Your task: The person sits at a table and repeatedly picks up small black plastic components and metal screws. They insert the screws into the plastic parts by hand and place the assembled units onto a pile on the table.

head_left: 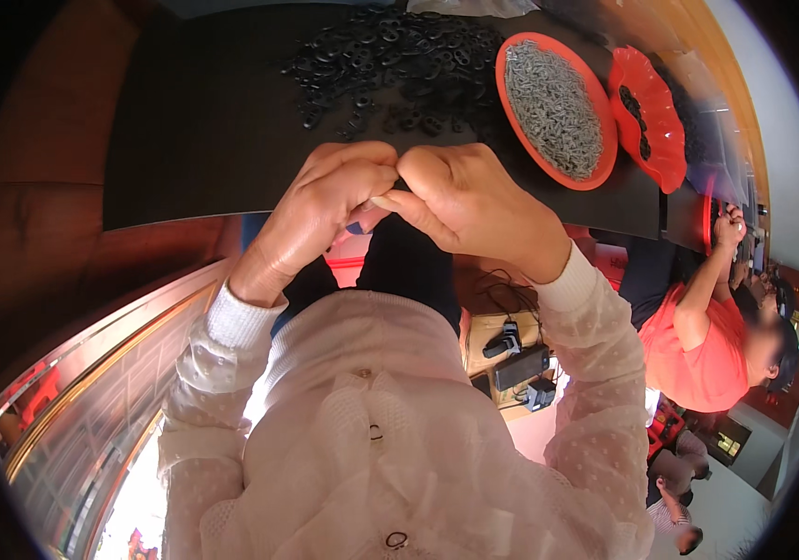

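Note:
My left hand (336, 185) and my right hand (470, 194) meet over the near edge of the black table, fingertips touching. Both are closed in a pinch around a small black piece (401, 185); only a sliver of it shows between the fingers, so its shape is mostly hidden. Beyond my hands spreads a heap of small black plastic pieces with holes (397, 61), some lying loose at its near side. To the right of the heap, an orange-red plate (608, 140) holds a pile of small grey screw-like pins (551, 110).
Right of the plate stands a red wavy-rimmed dish (662, 126) with some black pieces inside. Clear plastic bags (712, 112) lie past it. Below the table, a box holds a phone-like device (521, 367) and cables. A person in a red shirt (702, 359) works at the right.

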`<state>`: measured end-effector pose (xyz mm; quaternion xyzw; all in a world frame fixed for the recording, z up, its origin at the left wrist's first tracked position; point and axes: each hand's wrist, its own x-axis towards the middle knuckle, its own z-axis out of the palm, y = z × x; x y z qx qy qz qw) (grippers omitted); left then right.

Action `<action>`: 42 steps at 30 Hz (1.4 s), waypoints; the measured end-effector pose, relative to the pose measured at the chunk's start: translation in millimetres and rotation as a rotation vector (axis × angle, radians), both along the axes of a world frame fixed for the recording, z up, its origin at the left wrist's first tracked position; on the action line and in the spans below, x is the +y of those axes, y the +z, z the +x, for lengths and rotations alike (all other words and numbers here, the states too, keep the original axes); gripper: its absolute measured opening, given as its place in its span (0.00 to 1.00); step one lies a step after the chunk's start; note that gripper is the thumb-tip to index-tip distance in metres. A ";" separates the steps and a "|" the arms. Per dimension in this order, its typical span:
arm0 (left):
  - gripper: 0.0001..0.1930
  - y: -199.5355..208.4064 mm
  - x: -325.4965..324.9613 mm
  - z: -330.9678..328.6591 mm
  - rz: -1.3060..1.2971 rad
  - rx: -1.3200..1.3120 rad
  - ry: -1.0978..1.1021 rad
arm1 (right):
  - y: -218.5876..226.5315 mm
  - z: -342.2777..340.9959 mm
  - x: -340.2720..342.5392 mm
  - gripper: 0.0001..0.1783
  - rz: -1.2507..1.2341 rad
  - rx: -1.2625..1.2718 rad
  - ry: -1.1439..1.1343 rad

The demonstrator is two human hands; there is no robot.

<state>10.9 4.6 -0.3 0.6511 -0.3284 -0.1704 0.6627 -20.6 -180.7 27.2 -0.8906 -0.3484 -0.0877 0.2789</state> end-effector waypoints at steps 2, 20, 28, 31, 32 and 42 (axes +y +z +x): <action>0.08 4.3 0.5 -0.9 0.000 0.170 -0.007 | -3.8 -2.2 0.3 0.19 -0.007 -0.043 -0.016; 0.11 -1.3 -3.8 -0.1 0.032 0.173 -0.001 | -3.6 -13.0 -0.6 0.15 -0.019 -0.099 -0.055; 0.13 8.3 -3.1 -8.0 0.064 0.294 0.073 | 7.1 -22.3 1.8 0.15 0.013 0.058 -0.158; 0.13 7.3 -3.3 -7.9 0.059 0.362 0.044 | 5.9 -26.5 4.0 0.13 0.202 0.240 -0.229; 0.13 8.5 -5.5 -8.8 0.058 0.382 0.043 | 4.1 -28.6 1.0 0.13 0.260 0.272 -0.253; 0.12 7.4 -1.4 -10.7 0.017 0.324 -0.054 | 66.5 -9.7 -158.0 0.17 0.305 -0.010 -0.990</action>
